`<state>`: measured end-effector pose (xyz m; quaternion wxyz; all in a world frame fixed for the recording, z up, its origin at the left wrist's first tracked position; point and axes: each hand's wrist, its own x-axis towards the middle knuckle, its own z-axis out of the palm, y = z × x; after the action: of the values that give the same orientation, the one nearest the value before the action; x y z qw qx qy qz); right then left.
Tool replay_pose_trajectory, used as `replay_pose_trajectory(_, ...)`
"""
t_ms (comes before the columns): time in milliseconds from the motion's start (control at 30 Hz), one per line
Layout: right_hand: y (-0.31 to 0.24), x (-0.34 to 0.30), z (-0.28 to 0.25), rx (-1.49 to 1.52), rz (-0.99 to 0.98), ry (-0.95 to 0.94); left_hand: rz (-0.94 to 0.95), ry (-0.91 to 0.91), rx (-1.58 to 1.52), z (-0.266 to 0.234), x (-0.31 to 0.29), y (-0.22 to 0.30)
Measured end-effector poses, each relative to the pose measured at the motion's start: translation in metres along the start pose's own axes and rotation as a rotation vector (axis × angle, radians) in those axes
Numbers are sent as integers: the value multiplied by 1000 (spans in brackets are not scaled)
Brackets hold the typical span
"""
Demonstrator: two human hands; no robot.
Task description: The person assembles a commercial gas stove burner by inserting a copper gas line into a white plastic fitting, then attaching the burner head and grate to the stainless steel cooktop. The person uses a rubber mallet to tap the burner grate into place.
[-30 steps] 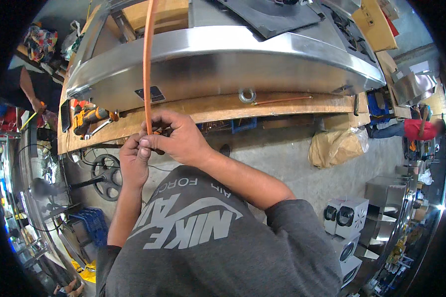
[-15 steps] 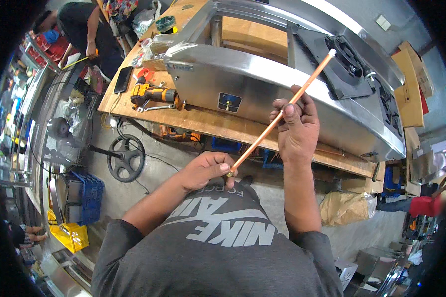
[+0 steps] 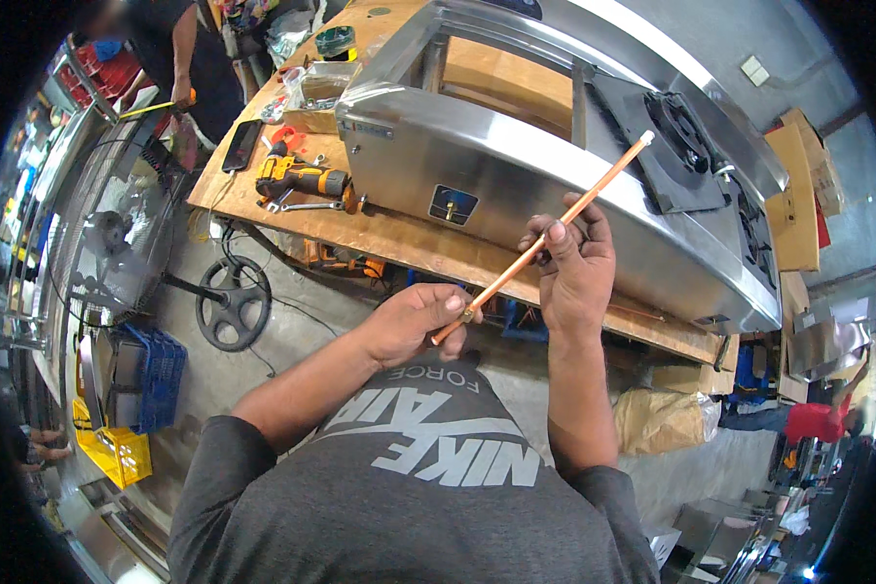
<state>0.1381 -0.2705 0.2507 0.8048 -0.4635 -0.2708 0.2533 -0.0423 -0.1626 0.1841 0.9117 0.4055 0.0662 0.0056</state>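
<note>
A thin copper tube slants up to the right between my hands, in front of the steel stove. My left hand pinches it near its lower end, with thumb and fingers at a small brass nut that sits around the tube. A short length of tube pokes out below the nut. Farther up, my right hand grips the tube between thumb and fingers, palm toward me. A pale fitting caps the upper end, over the stove's front edge. The stainless steel stove has a black burner at right.
On the wooden workbench lie a yellow cordless drill, a wrench and a phone. A fan stands at left near blue and yellow crates. Another person holds a tape measure at far left.
The brass nut now sits a little up from the tube's lower end, where bare copper shows below it. Both hands and the tube have shifted slightly in view.
</note>
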Motion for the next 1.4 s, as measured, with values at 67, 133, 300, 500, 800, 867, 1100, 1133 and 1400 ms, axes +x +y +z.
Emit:
replay_pose_trajectory(67, 0, 1, -6, 6, -7, 76, -13, 93, 128, -3, -4, -1)
replay_pose_trajectory(133, -1, 9, -14, 26, -45, 219, -1, 246, 385, -8, -7, 6)
replay_pose_trajectory(300, 19, 9, -84, -37, -10, 512, -1, 443, 440, -28, -41, 4)
replay_pose_trajectory(500, 54, -34, -112, -156, 299, 392, 82, 606, 651, -49, -69, 18)
replay_pose_trajectory(800, 14, -59, -77, -458, 621, -713, 761, 486, 123, -56, -58, 74)
replay_pose_trajectory(867, 10, -70, -58, -200, 816, -726, 813, 352, -28, -45, -39, 89)
replay_pose_trajectory(1100, -21, -93, -52, 219, 759, -741, 975, -32, 64, -16, -15, 153)
replay_pose_trajectory(1133, -26, -91, -57, 176, 771, -766, 962, -66, 58, -13, -13, 156)
replay_pose_trajectory(1400, -30, -70, -89, -460, 465, -722, 892, 276, 129, -19, 10, 148)
